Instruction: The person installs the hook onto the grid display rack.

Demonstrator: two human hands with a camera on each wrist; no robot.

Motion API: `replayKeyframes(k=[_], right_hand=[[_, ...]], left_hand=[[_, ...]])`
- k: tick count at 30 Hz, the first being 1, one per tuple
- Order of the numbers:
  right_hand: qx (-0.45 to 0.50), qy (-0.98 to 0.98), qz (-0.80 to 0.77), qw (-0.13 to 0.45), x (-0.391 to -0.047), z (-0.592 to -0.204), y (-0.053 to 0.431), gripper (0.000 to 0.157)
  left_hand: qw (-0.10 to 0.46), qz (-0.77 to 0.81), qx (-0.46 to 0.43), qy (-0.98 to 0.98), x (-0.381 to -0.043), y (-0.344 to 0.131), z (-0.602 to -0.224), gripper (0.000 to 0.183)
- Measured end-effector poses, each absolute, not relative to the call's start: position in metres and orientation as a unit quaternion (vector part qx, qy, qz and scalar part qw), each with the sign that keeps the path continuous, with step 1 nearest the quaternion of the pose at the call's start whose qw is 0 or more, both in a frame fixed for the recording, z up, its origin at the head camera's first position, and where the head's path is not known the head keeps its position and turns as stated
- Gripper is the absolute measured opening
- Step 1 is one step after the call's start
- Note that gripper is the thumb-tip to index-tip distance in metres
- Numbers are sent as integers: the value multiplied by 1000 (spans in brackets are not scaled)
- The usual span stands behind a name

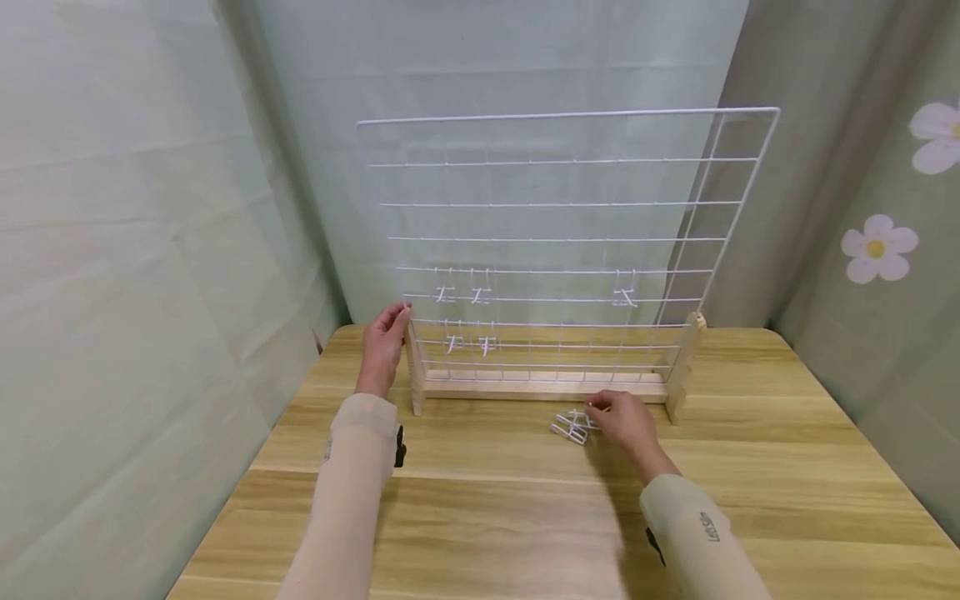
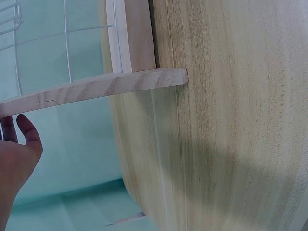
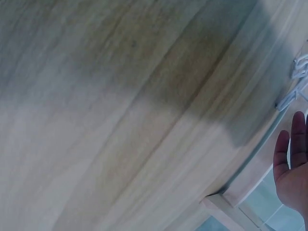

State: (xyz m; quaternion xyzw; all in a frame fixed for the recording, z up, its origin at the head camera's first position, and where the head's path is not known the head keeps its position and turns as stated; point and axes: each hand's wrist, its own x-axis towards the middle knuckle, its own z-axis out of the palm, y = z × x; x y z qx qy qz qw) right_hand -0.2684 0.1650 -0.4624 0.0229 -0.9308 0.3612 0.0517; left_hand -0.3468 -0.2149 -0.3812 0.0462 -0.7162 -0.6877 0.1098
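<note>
White wire hooks [image 1: 572, 427], a small loose pile, sit on the worktop [image 1: 787, 467] under the right hand [image 1: 626, 419]; fingertips are on the pile, but whether they pinch one can't be told. Right-wrist view shows fingers fairly straight beside the hooks. Left hand [image 1: 384, 346] rests against the left wooden upright [image 1: 414, 367] of the grid rack [image 1: 555, 242], fingers lightly curled at the post, likely to steady it. Rack stands upright on wooden feet near the worktop's back edge. Five hooks already hang in the lower rows [image 1: 480, 296]. Upper rows are bare. Open wood in front and right of the rack; curtain wall [image 1: 150, 250] close on the left.
</note>
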Motion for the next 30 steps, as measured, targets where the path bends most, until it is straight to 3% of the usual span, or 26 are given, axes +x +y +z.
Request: replayKeyframes(k=[15, 24, 30], right_hand=[[47, -914, 393, 85, -269, -484, 168, 6], [40, -911, 407, 57, -271, -493, 172, 8], [41, -913, 401, 68, -271, -495, 171, 7]], left_hand=[[100, -690, 49, -715, -343, -215, -380, 48], [113, -691, 38, -713, -346, -215, -383, 46], [111, -686, 43, -718, -346, -215, -383, 47]])
